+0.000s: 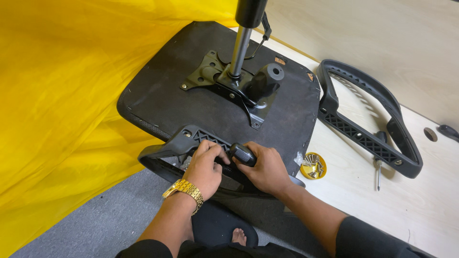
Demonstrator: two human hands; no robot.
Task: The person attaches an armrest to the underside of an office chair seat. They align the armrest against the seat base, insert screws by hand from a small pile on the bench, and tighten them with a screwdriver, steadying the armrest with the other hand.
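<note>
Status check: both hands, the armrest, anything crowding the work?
Left hand pressing on armrest at seat base edge. Right hand gripping black tool handle. Second armrest, screwdriver, yellow screw dish lie apart, right.

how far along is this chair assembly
Done: mechanism plate with gas cylinder sits on the upturned seat. In hand: left hand steadies one armrest; right hand grips a screwdriver handle. Left: second armrest lies loose beside screws.

Bright, even overhead light, soft shadows, sharp focus, slight wide-angle edge stretch.
</note>
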